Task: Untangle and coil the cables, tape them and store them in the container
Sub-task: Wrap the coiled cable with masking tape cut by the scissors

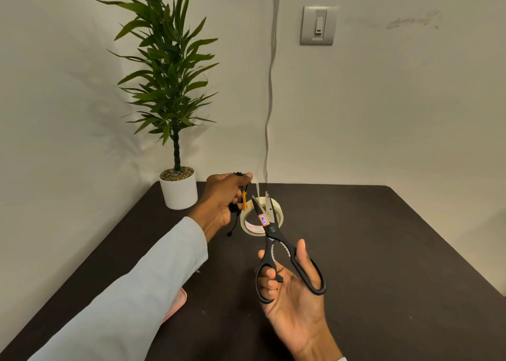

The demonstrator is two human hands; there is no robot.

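Black coiled cable (237, 196) bunched in left hand (223, 199), raised above the far-left part of the table (383, 251), close to the plant pot. Fingers curled round the bundle; 1 loose end with a small plug dangles below the wrist. Something orange-yellow sits on the coil, cannot tell if tie or connector. Strip of clear tape (256, 189) runs from the left fingertips down to the tape roll (261, 218), which seems to hang from or tilt under the strip; cannot tell if it touches the table.

Right hand (290, 292) holds black scissors (276, 240), fingers through 1 loop, the other loop against the thumb base, thumb sticking up free. Blades parted, tips at the strip, just above the roll. Red-blue sticker on the blade.

Step, as judged: cutting the tape so the coil can be wrapped. Not yet cut.

Handling: cable looks thin, light, floppy, will spring loose if the grip relaxes, so best pinched across all loops at 1 spot, where the tape will go. Tape is sticky, flimsy, likely to fold onto itself once cut; keep it taut.

Around: pink object (178, 303) at the near-left edge, mostly hidden by the pale sleeve (131, 292), maybe the container, cannot confirm. Potted plant (175, 114) at the back-left corner, grey wall cord (269, 100) behind, wall switch (317, 25) upper right.
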